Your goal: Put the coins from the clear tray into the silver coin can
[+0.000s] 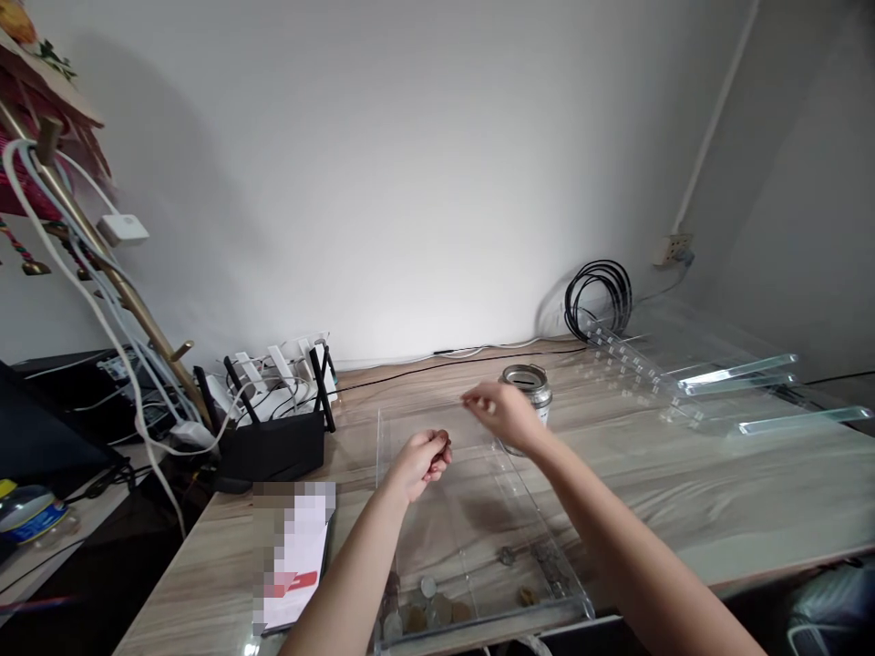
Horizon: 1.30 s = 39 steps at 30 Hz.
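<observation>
My left hand (425, 463) is closed over the clear plastic tray, with brown coins (445, 438) showing between thumb and fingers. To its right and slightly higher, my right hand (504, 415) has its fingers drawn together in a pinch. Whatever lies between those fingertips is too small and blurred to make out. Behind the right hand stands a round metal-lidded jar (528, 379), partly hidden by it, with a dark slot in its top. Silver and brassy coins (438, 609) lie in the near end of the clear tray (547, 538), several more along its right side.
A black router (273, 448) with antennas and a phone-like flat device (297, 556) lie to the left. At the right are a clear acrylic rack (656, 378) and a black cable coil (598, 296). White cables hang from a wooden stand (129, 296).
</observation>
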Available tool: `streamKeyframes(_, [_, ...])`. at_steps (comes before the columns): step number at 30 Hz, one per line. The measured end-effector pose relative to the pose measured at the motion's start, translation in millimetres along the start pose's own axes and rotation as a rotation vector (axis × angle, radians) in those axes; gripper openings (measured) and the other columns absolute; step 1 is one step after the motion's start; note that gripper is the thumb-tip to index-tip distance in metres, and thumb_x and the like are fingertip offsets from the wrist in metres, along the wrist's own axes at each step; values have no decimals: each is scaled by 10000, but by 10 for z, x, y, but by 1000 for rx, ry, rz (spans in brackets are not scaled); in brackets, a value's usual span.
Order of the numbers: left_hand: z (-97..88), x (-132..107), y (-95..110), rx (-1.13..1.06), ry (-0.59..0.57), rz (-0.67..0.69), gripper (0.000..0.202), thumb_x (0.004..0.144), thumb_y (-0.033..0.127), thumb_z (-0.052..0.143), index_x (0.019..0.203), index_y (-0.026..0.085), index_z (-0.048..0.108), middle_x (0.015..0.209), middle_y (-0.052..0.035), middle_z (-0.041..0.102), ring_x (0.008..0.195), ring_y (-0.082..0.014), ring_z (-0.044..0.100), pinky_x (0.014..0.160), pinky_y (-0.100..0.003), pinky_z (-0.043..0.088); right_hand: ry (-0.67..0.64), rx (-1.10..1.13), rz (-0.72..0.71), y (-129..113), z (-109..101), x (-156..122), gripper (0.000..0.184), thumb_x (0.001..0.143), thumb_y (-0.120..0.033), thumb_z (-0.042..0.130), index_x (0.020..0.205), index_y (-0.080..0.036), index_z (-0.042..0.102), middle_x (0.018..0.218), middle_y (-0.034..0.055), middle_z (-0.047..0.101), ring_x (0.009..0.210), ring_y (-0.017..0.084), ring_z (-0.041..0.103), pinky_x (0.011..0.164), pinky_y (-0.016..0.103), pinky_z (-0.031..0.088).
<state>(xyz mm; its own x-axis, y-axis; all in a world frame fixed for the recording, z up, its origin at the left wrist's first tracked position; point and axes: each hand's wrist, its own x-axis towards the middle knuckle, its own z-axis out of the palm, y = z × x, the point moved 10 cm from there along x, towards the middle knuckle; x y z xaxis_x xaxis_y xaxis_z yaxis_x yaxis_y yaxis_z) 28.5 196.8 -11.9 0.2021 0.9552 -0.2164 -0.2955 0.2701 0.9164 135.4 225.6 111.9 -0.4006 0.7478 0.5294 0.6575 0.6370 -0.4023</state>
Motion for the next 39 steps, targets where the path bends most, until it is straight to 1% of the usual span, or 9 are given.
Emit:
streamKeyframes(2, [61, -15, -4, 70, -46, -5, 295, 683, 396, 597, 654, 143, 447, 487, 41, 449, 327, 10, 219, 350, -164, 37, -201, 172, -83, -198, 379, -49, 207, 746, -238, 482, 817, -189, 670, 730, 24, 645, 632, 117, 540, 593, 216, 396])
streamKeyframes(5, [86, -19, -33, 69, -73, -31, 310, 675, 422, 596, 674, 147, 452, 469, 58, 415, 320, 12, 191, 352, -170, 18, -277, 320, -61, -223, 586, -59, 190, 719, -191, 490, 745, -164, 676, 675, 21, 646, 612, 112, 541, 578, 208, 398])
streamKeyframes(9, [84, -3, -47, -30, -95, -40, 287, 680, 397, 589, 695, 150, 443, 494, 57, 413, 331, 13, 192, 351, -164, 12, -314, 431, 6, -149, 544, -50, 157, 668, -201, 546, 739, -145, 675, 643, 21, 647, 598, 117, 555, 562, 209, 414])
streamKeyframes(14, [119, -4, -12, -65, -129, -10, 268, 670, 369, 601, 703, 152, 447, 511, 55, 420, 337, 10, 205, 344, -168, 10, -111, 342, 37, -82, 191, -27, 202, 688, -206, 519, 811, -160, 672, 697, 27, 654, 629, 118, 561, 598, 219, 419])
streamKeyframes(23, [153, -50, 17, 60, -100, 22, 269, 687, 386, 586, 681, 136, 488, 501, 44, 428, 336, 10, 211, 342, -167, 31, -326, 414, 82, -95, 568, -104, 145, 646, -204, 549, 704, -142, 667, 607, 28, 642, 579, 128, 574, 527, 204, 418])
streamKeyframes(26, [110, -34, 13, 16, -73, 20, 231, 708, 354, 563, 708, 127, 520, 508, 39, 432, 340, 6, 229, 338, -157, 46, -169, 317, 48, -92, 285, -67, 130, 650, -178, 536, 681, -171, 663, 615, 12, 640, 587, 120, 562, 550, 207, 417])
streamKeyframes(30, [-54, -4, -63, -149, 56, -67, 107, 738, 169, 459, 713, 103, 539, 535, 15, 456, 380, -19, 353, 338, -141, 169, 258, -23, 137, 280, -523, -56, 181, 702, -203, 492, 746, -218, 667, 798, 22, 655, 792, 156, 560, 685, 248, 410])
streamKeyframes(35, [-42, -11, -86, -74, 29, -94, 195, 695, 37, 437, 834, 78, 568, 631, -38, 553, 458, -44, 484, 360, -137, 247, 118, -153, 356, 958, -650, 0, 163, 656, -232, 528, 709, -236, 682, 705, 5, 653, 692, 148, 565, 583, 228, 387])
streamKeyframes(39, [-63, 8, -86, 13, 23, -62, 81, 719, 139, 517, 770, 91, 558, 622, -48, 587, 432, -41, 490, 335, -133, 205, 82, -220, 390, 1111, -617, 54, 173, 639, -234, 533, 714, -243, 688, 713, 4, 651, 702, 147, 561, 558, 222, 372])
